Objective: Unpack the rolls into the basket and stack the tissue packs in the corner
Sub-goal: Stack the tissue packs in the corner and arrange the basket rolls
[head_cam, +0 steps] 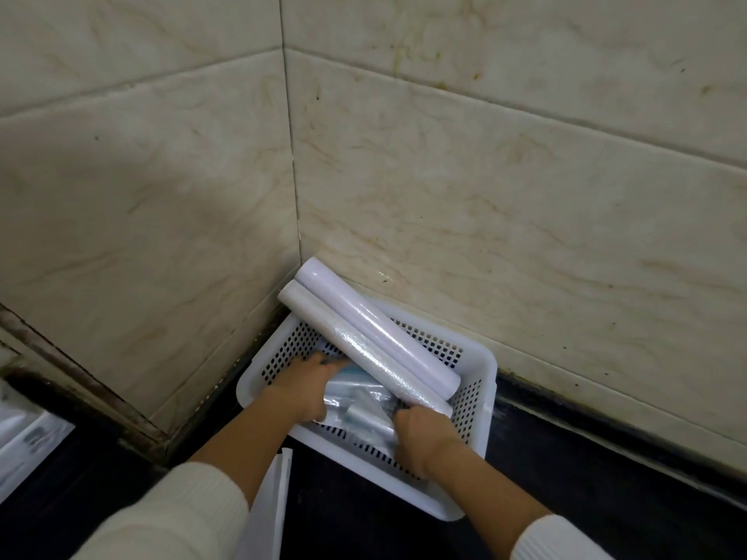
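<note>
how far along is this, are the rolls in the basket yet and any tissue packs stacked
Done: two long white rolls lie side by side across the white perforated basket, their far ends sticking out over its rim toward the wall corner. In hand: the left hand and right hand grip a clear plastic-wrapped pack inside the basket. Left: no stacked tissue packs are visible in the corner.

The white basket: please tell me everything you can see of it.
The basket is white, plastic-looking and rectangular, with rounded corners, a smooth rim and walls pierced by small square holes. It sits upright on a dark surface, turned diagonally, pushed into the corner of the tiled walls. Two long rolls lie across it, their far ends jutting over the rim. Both hands, left and right, reach inside, holding clear wrapping.
</note>
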Tool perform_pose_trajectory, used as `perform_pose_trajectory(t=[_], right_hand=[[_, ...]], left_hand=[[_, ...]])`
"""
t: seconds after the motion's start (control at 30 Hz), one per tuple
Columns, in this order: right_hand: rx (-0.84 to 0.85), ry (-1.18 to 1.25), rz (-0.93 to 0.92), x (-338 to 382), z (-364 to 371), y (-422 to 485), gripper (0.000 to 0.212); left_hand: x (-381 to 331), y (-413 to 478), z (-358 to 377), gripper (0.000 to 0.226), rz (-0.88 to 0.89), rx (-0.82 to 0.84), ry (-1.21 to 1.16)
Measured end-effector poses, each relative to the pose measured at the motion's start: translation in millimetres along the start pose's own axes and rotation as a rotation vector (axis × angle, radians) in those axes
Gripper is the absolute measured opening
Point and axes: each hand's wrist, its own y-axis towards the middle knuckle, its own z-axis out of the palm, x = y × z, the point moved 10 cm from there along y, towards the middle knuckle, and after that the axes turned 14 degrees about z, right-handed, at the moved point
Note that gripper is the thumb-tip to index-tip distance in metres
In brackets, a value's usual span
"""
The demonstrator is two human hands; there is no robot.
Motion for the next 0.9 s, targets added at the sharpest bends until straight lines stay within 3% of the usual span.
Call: perform_pose_trajectory(t=[0.13, 0.27, 0.5, 0.7, 0.8, 0.9], right_hand=[[0.075, 0.352, 0.021, -15.6, -15.2, -1.4, 0.032], [0.149, 0.687, 0.015, -41.2, -38.3, -4.1, 0.005], [-0.059, 0.902, 0.162, -85.7, -75.0, -2.4, 0.027], [-0.113, 0.909, 0.153, -74.1, -82.7, -7.5, 0.020], [-0.154, 0.892, 0.124, -68.4, -93.0, -9.9, 0.023], [-0.175, 0.882, 0.089, -51.1, -101.7, -8.6, 0.022]], left_hand=[[-1.8, 2.0, -4.4, 0.072, 0.024, -0.028, 0.017], [-3.3, 0.6, 5.3, 0.053, 0.028, 0.032, -0.043], [-43.3, -1.0, 26.7, 0.059, 0.115, 0.196, -0.186], [-64.5, -5.4, 32.4, 0.066, 0.108, 0.202, -0.372], [-53.4, -20.5, 5.6, 0.050, 0.130, 0.080, -0.531], [-16.2, -48.1, -42.1, 0.040, 0.055, -0.335, -0.377]])
